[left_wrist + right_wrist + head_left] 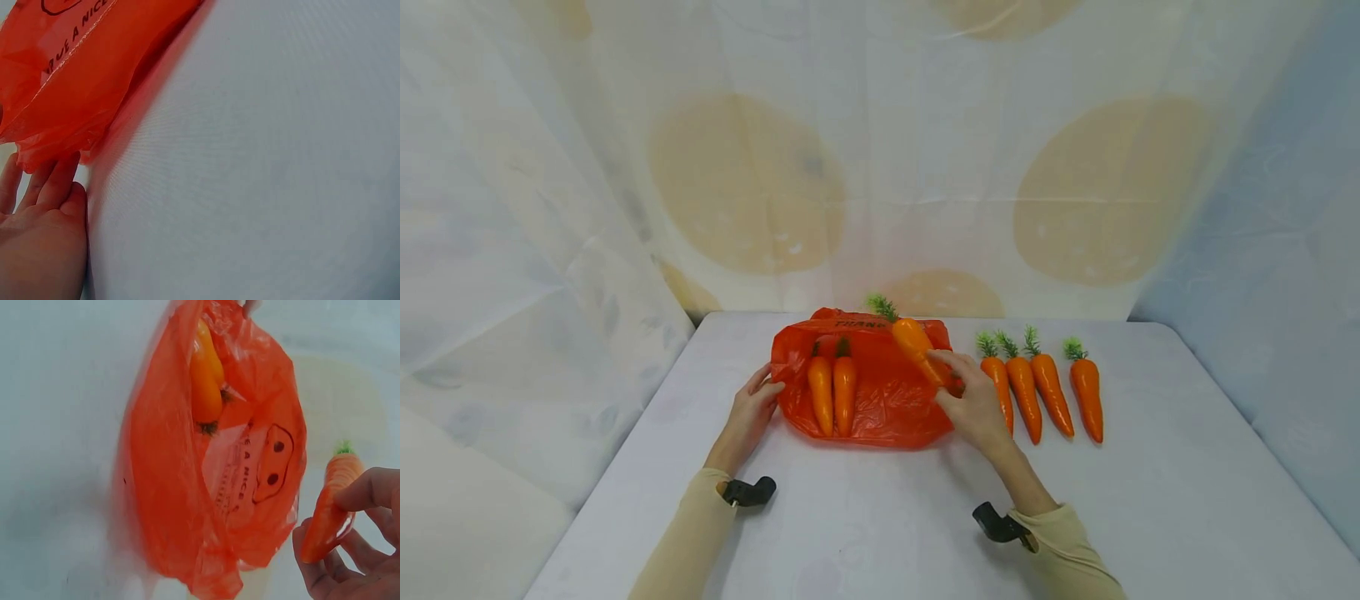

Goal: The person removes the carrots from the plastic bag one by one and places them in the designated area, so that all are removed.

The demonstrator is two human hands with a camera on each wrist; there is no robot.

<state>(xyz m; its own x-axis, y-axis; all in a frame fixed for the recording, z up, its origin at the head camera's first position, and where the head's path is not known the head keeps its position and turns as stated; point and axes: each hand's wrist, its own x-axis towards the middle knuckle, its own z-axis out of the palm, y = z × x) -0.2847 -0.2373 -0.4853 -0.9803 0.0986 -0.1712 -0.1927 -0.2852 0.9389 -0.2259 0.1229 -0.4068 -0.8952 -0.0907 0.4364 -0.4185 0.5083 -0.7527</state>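
A red plastic bag (pixel 895 408) with black print lies on the table. Two orange carrots (pixel 821 392) with dark green tops rest side by side in it, seen through its mouth in the right wrist view. At the bag's left edge, my left hand (pixel 757 406) pinches the plastic; part of its grip is hidden by the bag. Over the bag's right side, my right hand (pixel 973 406) holds another carrot (pixel 913 337) near its narrow end. That carrot's leafy green top points up and away. In the right wrist view the right hand's thumb and fingers close round the carrot (pixel 334 500).
To the right of the bag, several carrots (pixel 1050 392) lie in a row, tops toward the back; my right hand partly covers the nearest. A white-covered table (pixel 865 533) spreads in front. Behind it hangs a pale curtain (pixel 925 167) with yellow round patches.
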